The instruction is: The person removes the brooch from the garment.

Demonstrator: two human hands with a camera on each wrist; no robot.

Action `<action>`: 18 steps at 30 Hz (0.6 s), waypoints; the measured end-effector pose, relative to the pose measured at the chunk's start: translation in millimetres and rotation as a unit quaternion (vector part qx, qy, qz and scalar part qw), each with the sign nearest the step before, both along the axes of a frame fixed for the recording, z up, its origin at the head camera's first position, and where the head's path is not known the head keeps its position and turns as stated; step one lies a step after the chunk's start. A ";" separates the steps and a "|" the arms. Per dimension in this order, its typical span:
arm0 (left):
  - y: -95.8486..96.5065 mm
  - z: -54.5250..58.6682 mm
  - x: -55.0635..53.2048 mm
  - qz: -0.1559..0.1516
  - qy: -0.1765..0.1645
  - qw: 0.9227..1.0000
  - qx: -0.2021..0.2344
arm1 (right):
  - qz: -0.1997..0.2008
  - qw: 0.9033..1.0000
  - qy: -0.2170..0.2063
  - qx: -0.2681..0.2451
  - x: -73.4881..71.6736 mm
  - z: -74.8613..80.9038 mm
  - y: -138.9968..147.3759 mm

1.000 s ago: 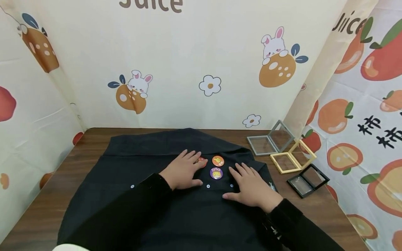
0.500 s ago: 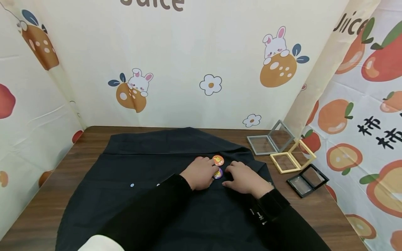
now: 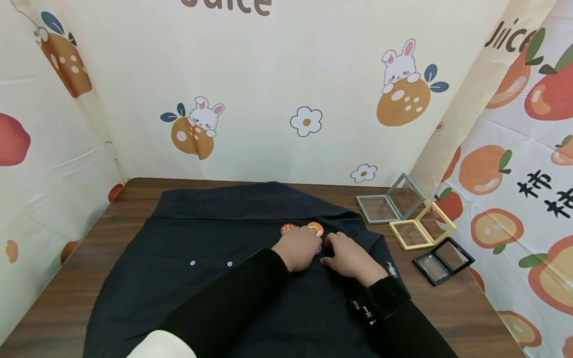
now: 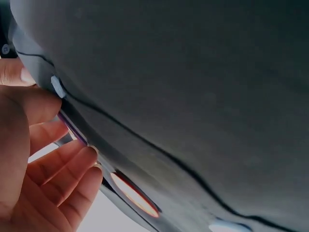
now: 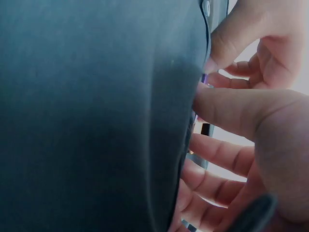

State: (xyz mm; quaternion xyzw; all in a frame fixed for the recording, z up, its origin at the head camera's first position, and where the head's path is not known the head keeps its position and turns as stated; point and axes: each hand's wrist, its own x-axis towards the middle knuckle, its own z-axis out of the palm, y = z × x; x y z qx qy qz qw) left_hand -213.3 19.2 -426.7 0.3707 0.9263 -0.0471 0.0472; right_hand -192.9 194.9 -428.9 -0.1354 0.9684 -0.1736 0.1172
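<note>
A dark button-front shirt point(image 3: 250, 308) lies spread on the table. Pinned on it are a red round badge point(image 3: 287, 228), an orange round badge point(image 3: 316, 228) and a purple round badge point(image 3: 319, 250). My left hand point(image 3: 299, 247) covers most of the purple badge, and its thumb and fingers pinch the edge. In the left wrist view the purple badge point(image 4: 72, 129) shows edge-on between those fingers. Close on the other side, my right hand point(image 3: 350, 254) has its thumb and curled fingers at the badge's right edge. In the right wrist view the purple badge point(image 5: 204, 78) is mostly hidden behind the fingers.
At the table's right stand three opened square frame cases: a grey one point(image 3: 378, 209), a yellow one point(image 3: 409, 235) and a black one point(image 3: 433, 268). Light printed cloth point(image 3: 268, 64) hangs behind and at both sides. The wooden tabletop point(image 3: 67, 293) shows at the left.
My hands were spread flat on the shirt. Their fingers then curled, and the left hand moved right from the red badge onto the purple one. My right hand also closed in beside it.
</note>
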 end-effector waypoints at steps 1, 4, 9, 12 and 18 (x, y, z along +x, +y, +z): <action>1.9 -0.1 -0.2 -0.002 0.004 1.000 -0.001 | -0.003 1.000 -0.003 -0.003 -0.4 -0.7 0.7; 6.0 -0.2 -0.4 -0.007 0.019 1.000 -0.007 | -0.011 1.000 -0.008 -0.014 -1.2 -1.5 1.8; 10.3 -1.6 -0.1 -0.008 0.029 0.999 -0.019 | -0.016 1.000 -0.017 -0.018 -2.5 -3.0 2.5; 12.5 -3.1 -0.9 -0.007 0.035 0.999 -0.025 | -0.018 1.000 -0.019 -0.015 -3.1 -3.9 2.0; 16.0 -5.1 -2.4 -0.012 0.057 0.998 -0.036 | -0.018 1.000 -0.022 -0.004 -3.1 -3.5 1.9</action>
